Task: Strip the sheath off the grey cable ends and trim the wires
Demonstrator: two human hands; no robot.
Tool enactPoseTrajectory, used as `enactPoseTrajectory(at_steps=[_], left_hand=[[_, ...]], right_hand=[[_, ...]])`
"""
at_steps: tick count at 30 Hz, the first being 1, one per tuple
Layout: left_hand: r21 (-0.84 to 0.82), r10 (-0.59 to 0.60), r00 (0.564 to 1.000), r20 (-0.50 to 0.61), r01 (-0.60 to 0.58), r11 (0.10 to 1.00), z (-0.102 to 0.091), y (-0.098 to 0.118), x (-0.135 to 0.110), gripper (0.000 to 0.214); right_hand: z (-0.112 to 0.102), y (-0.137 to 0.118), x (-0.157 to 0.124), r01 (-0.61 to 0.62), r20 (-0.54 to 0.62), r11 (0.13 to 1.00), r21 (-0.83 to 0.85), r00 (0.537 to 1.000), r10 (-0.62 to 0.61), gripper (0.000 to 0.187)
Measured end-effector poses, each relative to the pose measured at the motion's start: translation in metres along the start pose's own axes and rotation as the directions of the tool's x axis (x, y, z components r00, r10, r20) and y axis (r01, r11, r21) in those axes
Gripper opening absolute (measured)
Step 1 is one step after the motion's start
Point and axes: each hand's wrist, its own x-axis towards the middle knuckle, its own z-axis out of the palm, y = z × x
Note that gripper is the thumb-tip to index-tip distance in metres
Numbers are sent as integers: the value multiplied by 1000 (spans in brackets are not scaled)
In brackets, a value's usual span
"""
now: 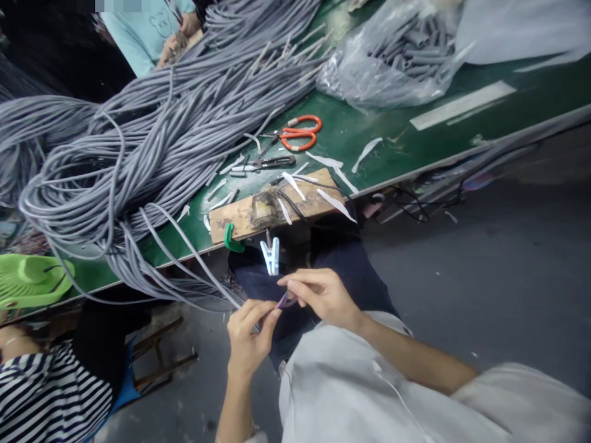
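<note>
My left hand [250,335] is closed in a pinch on the end of a grey cable [233,298] that runs down from the bundle on the table. Thin coloured wires [282,300], one of them purple, stick out between my two hands. Their far ends are pinched by the thumb and fingers of my right hand [325,296]; the exact tips are too small to make out. Just above my hands, a light blue clothes peg [270,256] is fixed to a motor-like part [265,209] on a wooden board [231,218]. A green clamp [233,239] grips the board's edge.
Grey cables [152,135] cover the table's left side. Orange-handled scissors [300,133], a small black cutting tool [276,162] and white scraps [368,154] lie on the green table [383,135]. A plastic bag [355,74] holds grey tubes. Co-workers sit opposite and left, near a green fan [32,280].
</note>
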Motion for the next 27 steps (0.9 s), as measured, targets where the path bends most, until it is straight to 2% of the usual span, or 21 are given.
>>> enactPoseTrajectory(at_steps=[1,3,4,5,6,8,10,13,16,18,20,22,23,27], left_hand=[[25,-47,989,142,44,999,-6,-5,-2,10],[107,-142,915,378,109,988,-22,-18,-4,12],[138,-178,890,420,132,982,-32,-23,-4,13],[154,-206,892,401,156,976,-42,-29,-1,14],[151,-218,916,336,177,973,-53,-34,5,15],[134,-190,975,114,175,975,-73,-44,25,17],[174,-112,987,-114,131,976,-89,-58,58,18],[344,-82,953,-292,185,921,-100,-83,120,16],[375,-58,919,-389,216,901,-105,-105,178,19],[377,-40,865,-500,260,889,-111,-114,204,26],[409,-52,777,-627,385,828,-118,-119,218,32],[452,-73,716,-694,512,731,-124,-120,223,32],[477,-81,711,-699,547,688,-126,-121,224,30],[555,-80,769,-634,524,646,-129,-119,231,22]], right_hand=[[-5,-1,2,16,-37,1000,-24,999,-16,28],[-17,-5,6,51,-118,994,-99,991,-63,26],[-24,-6,10,76,-144,986,-151,985,-98,24],[-30,-6,14,89,-167,976,-198,978,-123,22],[-36,-7,18,108,-188,965,-239,970,-155,21],[-44,-8,25,109,-201,950,-294,964,-173,19],[-46,-10,29,131,-187,937,-325,962,-199,20],[-41,-14,27,168,-123,913,-373,966,-228,23],[-38,-16,20,178,-70,878,-445,970,-232,27],[-43,-15,14,167,-79,858,-487,969,-233,29],[-51,-12,8,142,-122,847,-512,964,-235,29],[-62,-5,1,86,-182,848,-523,960,-211,29],[-67,-1,-2,47,-210,852,-522,961,-182,28],[-77,12,-7,-33,-260,872,-488,959,-110,31]])
